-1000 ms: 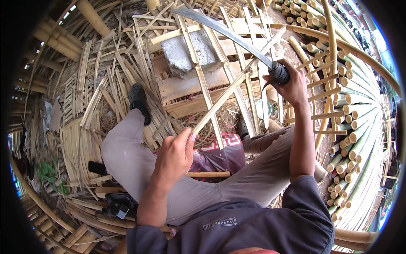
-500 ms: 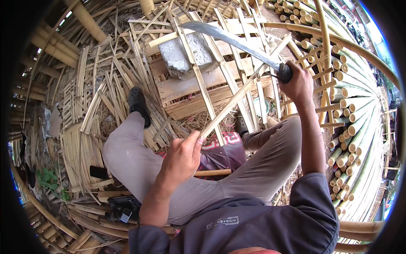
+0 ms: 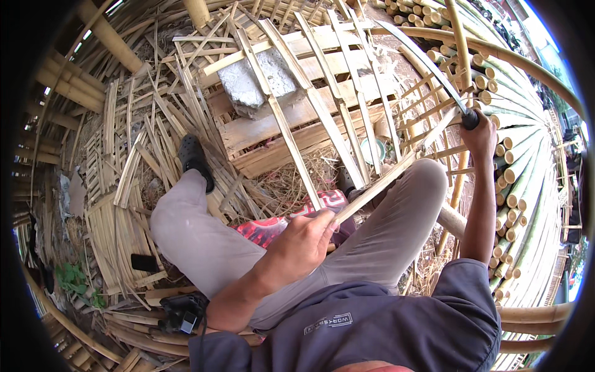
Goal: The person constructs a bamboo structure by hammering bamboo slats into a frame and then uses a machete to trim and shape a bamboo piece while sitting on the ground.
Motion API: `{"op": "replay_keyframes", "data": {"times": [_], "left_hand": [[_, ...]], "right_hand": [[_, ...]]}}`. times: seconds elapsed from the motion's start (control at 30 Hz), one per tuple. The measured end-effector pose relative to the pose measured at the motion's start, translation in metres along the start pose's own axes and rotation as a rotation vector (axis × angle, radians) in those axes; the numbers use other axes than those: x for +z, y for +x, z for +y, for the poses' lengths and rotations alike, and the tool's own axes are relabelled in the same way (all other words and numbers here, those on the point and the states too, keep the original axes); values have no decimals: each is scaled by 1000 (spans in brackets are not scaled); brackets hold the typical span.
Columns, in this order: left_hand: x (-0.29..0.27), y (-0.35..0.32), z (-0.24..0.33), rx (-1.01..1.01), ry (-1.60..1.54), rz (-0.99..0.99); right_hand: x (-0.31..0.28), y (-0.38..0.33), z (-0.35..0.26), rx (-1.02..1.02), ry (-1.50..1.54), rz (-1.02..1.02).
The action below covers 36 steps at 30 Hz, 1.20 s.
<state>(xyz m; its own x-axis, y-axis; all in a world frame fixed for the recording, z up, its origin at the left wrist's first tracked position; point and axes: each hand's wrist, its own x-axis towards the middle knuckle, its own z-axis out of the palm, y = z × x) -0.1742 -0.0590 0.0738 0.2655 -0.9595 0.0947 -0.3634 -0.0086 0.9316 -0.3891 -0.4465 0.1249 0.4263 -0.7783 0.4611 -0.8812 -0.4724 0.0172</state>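
My left hand (image 3: pixel 305 243) grips the near end of a long bamboo strip (image 3: pixel 385 180) that slants up to the right over my right knee. My right hand (image 3: pixel 478 137) is raised at the right, closed round the black handle of a long curved knife (image 3: pixel 427 62). The blade points up and to the left, above the far end of the strip. I sit with both legs in grey trousers spread out, and a red patterned cloth (image 3: pixel 279 224) lies between them.
A wooden pallet (image 3: pixel 291 133) with a grey stone block (image 3: pixel 257 80) lies ahead. Split bamboo slats (image 3: pixel 118 204) cover the ground at the left. Stacked bamboo poles (image 3: pixel 527 180) stand at the right. A black phone (image 3: pixel 144 263) and a dark bag (image 3: pixel 183 312) lie at the lower left.
My right hand has swung the knife from the centre top out to the right and higher. The left hand keeps its hold on the strip, which tilted slightly rightward.
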Motion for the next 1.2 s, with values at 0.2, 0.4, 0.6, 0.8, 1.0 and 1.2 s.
{"op": "replay_keyframes", "data": {"times": [0.2,0.4,0.6,0.8,1.0,1.2], "left_hand": [[-2,-11,3,-28,4,-99],[-33,-12,10,-151,2,108],[-35,-12,11,-199,47,115],[-29,-5,5,-184,48,165],[-21,-3,-8,-131,93,268],[-10,4,-11,-123,362,391]], "right_hand": [[-9,-14,74,409,-206,-163],[-78,-61,133,702,-358,-222],[-33,-107,227,859,435,-234],[-31,-120,137,736,1114,-270],[-51,-106,-11,-19,626,-157],[-46,-125,-141,-389,541,-291]]}}
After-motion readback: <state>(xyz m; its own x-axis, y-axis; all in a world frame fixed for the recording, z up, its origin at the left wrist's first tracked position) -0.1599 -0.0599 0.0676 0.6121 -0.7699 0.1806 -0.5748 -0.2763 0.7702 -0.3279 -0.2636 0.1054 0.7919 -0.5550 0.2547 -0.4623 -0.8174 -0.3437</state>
